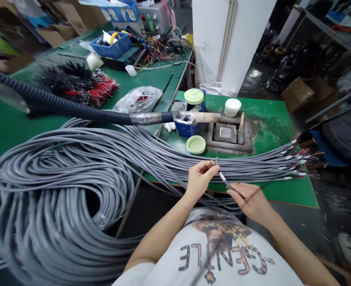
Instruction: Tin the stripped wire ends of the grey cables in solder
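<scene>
Thumb and fingers of my left hand (202, 176) pinch the thin coloured wires (217, 161) that fan out from one grey cable's end. Just below, my right hand (248, 198) is closed round the grey cable (228, 185) itself, behind a white sleeve (222, 176). Beyond both hands lies a long bundle of grey cables (253, 163), its stripped ends (300, 159) spread at the right with white bands and coloured wires. Past the bundle sits a solder pot (224, 133) with a square of shiny metal. A pale green lid or shallow dish (196, 144) lies left of it.
Large coils of grey cable (59, 167) fill the left side. A dark corrugated hose (82, 111) crosses above the bench, its end near the solder pot. A white tub (232, 107), a green-lidded jar (193, 96) and a blue box (187, 128) stand behind. A white pillar (220, 47) rises beyond.
</scene>
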`<state>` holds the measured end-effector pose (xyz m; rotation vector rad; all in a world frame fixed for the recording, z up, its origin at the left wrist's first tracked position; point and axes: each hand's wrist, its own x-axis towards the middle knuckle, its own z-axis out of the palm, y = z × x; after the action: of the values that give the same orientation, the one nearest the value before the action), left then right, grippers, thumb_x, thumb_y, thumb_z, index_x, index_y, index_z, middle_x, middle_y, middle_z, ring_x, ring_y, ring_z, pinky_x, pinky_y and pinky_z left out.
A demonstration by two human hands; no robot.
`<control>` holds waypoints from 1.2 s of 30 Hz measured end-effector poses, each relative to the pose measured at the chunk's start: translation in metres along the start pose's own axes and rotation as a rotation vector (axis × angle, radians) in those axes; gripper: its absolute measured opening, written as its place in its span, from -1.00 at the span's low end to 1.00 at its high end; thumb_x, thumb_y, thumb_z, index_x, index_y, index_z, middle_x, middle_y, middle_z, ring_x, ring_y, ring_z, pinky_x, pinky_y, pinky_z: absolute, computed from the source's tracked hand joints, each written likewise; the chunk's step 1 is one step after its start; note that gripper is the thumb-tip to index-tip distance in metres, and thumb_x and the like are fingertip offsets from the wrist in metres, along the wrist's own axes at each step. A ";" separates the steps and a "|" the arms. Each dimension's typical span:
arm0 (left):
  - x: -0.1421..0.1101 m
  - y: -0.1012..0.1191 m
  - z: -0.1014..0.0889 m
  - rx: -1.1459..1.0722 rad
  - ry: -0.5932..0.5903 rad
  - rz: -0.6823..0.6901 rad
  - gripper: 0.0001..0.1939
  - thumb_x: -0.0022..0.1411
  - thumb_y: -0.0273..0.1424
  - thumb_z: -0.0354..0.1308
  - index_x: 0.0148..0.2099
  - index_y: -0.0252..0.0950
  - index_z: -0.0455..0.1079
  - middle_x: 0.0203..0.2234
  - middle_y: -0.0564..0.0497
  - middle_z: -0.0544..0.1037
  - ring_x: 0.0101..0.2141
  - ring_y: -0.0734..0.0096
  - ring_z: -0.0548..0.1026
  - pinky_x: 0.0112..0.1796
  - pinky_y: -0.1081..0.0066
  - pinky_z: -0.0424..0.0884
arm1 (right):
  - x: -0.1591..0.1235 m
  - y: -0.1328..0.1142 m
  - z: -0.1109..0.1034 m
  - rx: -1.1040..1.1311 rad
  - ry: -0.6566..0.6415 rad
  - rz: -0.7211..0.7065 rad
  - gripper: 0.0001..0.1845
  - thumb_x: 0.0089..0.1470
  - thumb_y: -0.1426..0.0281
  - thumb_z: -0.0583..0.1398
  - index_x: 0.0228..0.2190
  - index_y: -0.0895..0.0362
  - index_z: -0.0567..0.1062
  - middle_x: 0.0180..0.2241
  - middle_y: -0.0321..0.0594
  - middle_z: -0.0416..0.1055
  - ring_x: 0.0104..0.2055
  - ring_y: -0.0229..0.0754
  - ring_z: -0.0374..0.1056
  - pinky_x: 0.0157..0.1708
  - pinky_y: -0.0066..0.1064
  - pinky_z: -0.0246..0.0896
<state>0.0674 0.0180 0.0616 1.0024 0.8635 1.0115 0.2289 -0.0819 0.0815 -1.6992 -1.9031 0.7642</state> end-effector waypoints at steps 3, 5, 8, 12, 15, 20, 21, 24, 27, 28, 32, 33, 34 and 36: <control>-0.007 0.002 -0.003 0.265 -0.024 0.230 -0.90 0.10 -0.32 0.28 -0.37 -0.23 0.55 -0.46 0.00 0.55 -0.40 0.39 0.44 -0.28 0.36 0.38 | 0.005 0.004 0.001 0.413 -0.156 0.136 -0.63 0.21 0.14 0.06 -0.28 0.15 0.51 -0.62 -0.27 0.43 -0.57 -0.25 0.31 -0.53 -0.46 0.13; -0.014 0.000 -0.003 0.436 -0.085 0.419 -0.92 0.11 -0.34 0.27 -0.33 -0.18 0.58 -0.46 -0.02 0.56 -0.41 0.37 0.43 -0.28 0.34 0.37 | 0.011 0.006 0.003 0.753 -0.232 0.203 -0.55 0.19 0.05 0.06 -0.28 0.18 0.49 -0.70 -0.31 0.38 -0.67 -0.29 0.22 -0.60 -0.48 0.07; -0.022 -0.006 -0.001 0.521 -0.179 0.592 -0.92 0.11 -0.37 0.27 -0.32 -0.15 0.59 -0.51 -0.02 0.53 -0.46 0.39 0.43 -0.35 0.36 0.36 | 0.020 0.003 0.008 1.082 -0.188 0.279 -0.52 0.13 0.01 0.10 -0.40 0.19 0.47 -0.78 -0.36 0.26 -0.75 -0.36 0.06 -0.67 -0.49 -0.01; -0.027 -0.010 0.000 0.475 -0.171 0.600 -0.93 0.12 -0.36 0.26 -0.35 -0.16 0.59 -0.56 0.00 0.47 -0.49 0.43 0.40 -0.38 0.38 0.35 | 0.028 -0.004 0.015 1.170 -0.067 0.313 -0.64 0.07 0.11 0.21 -0.35 0.18 0.53 -0.82 -0.43 0.16 -0.77 -0.37 0.01 -0.69 -0.49 -0.03; -0.028 -0.009 0.003 0.313 -0.073 0.488 -0.91 0.11 -0.31 0.28 -0.36 -0.20 0.58 -0.56 0.00 0.44 -0.48 0.42 0.37 -0.39 0.38 0.35 | 0.032 -0.005 0.017 1.063 0.091 0.260 -0.72 0.02 0.17 0.26 -0.35 0.14 0.58 -0.70 -0.34 0.32 -0.67 -0.32 0.17 -0.63 -0.45 0.13; -0.024 -0.010 0.010 -0.094 0.054 0.257 -0.91 0.07 -0.33 0.32 -0.41 -0.23 0.53 -0.52 0.05 0.41 -0.41 0.45 0.38 -0.32 0.41 0.33 | 0.048 -0.004 0.011 0.709 0.287 -0.063 -0.89 0.02 0.33 0.28 -0.48 0.08 0.56 -0.46 -0.27 0.46 -0.40 -0.22 0.33 -0.37 -0.36 0.29; -0.022 -0.012 0.010 -0.148 0.075 0.227 -0.90 0.06 -0.34 0.33 -0.42 -0.24 0.52 -0.50 0.06 0.40 -0.41 0.47 0.37 -0.32 0.42 0.33 | 0.052 -0.006 0.008 0.605 0.306 -0.137 -0.90 0.04 0.36 0.27 -0.49 0.08 0.54 -0.46 -0.26 0.45 -0.37 -0.20 0.34 -0.33 -0.34 0.29; -0.016 -0.015 0.003 -0.234 0.133 0.168 -0.87 0.06 -0.34 0.32 -0.44 -0.28 0.50 -0.49 0.09 0.36 -0.47 0.56 0.31 -0.41 0.49 0.27 | 0.069 -0.019 -0.004 0.284 0.275 -0.248 -0.85 0.08 0.37 0.23 -0.51 0.11 0.47 -0.46 -0.24 0.42 -0.36 -0.20 0.31 -0.31 -0.34 0.24; -0.012 -0.015 -0.012 -0.249 0.187 0.173 -0.87 0.09 -0.33 0.30 -0.40 -0.29 0.49 -0.51 0.11 0.34 -0.54 0.61 0.24 -0.51 0.54 0.18 | 0.095 -0.034 -0.018 0.090 0.196 -0.257 -0.75 0.12 0.32 0.19 -0.56 0.13 0.41 -0.50 -0.25 0.37 -0.40 -0.23 0.28 -0.35 -0.38 0.17; -0.011 -0.015 -0.019 -0.219 0.213 0.193 -0.88 0.10 -0.34 0.29 -0.38 -0.29 0.49 -0.51 0.10 0.35 -0.53 0.61 0.26 -0.51 0.54 0.19 | 0.106 -0.037 -0.022 0.052 0.180 -0.250 -0.71 0.12 0.30 0.18 -0.59 0.14 0.39 -0.53 -0.27 0.35 -0.43 -0.25 0.26 -0.38 -0.40 0.13; -0.015 -0.019 -0.044 0.096 0.310 0.365 -0.93 0.12 -0.40 0.27 -0.31 -0.29 0.52 -0.46 0.04 0.44 -0.42 0.50 0.38 -0.38 0.49 0.32 | 0.161 -0.035 -0.032 -0.079 0.066 -0.141 -0.60 0.07 0.24 0.17 -0.70 0.15 0.34 -0.70 -0.37 0.16 -0.59 -0.33 0.08 -0.54 -0.42 -0.09; -0.017 -0.022 -0.048 0.176 0.308 0.417 -0.94 0.13 -0.42 0.26 -0.30 -0.28 0.52 -0.45 0.03 0.46 -0.40 0.49 0.40 -0.35 0.47 0.33 | 0.174 -0.033 -0.031 -0.111 0.034 -0.114 -0.60 0.04 0.24 0.17 -0.71 0.16 0.34 -0.72 -0.38 0.13 -0.60 -0.34 0.06 -0.55 -0.41 -0.13; -0.019 -0.024 -0.052 0.240 0.293 0.467 -0.94 0.14 -0.44 0.25 -0.29 -0.28 0.52 -0.45 0.03 0.48 -0.40 0.48 0.41 -0.34 0.46 0.35 | 0.187 -0.030 -0.030 -0.147 0.005 -0.094 -0.61 0.03 0.24 0.17 -0.72 0.16 0.34 -0.73 -0.38 0.12 -0.60 -0.34 0.06 -0.55 -0.41 -0.15; -0.021 -0.029 -0.055 0.324 0.234 0.552 -0.93 0.16 -0.47 0.23 -0.26 -0.27 0.52 -0.45 0.01 0.50 -0.41 0.46 0.42 -0.34 0.44 0.37 | 0.207 -0.026 -0.023 -0.234 -0.045 -0.069 -0.62 0.00 0.24 0.17 -0.72 0.17 0.37 -0.72 -0.38 0.12 -0.59 -0.34 0.06 -0.54 -0.41 -0.16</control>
<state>0.0180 0.0062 0.0194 1.4657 0.9866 1.5093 0.2013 0.1236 0.1125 -1.7532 -2.1414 0.5756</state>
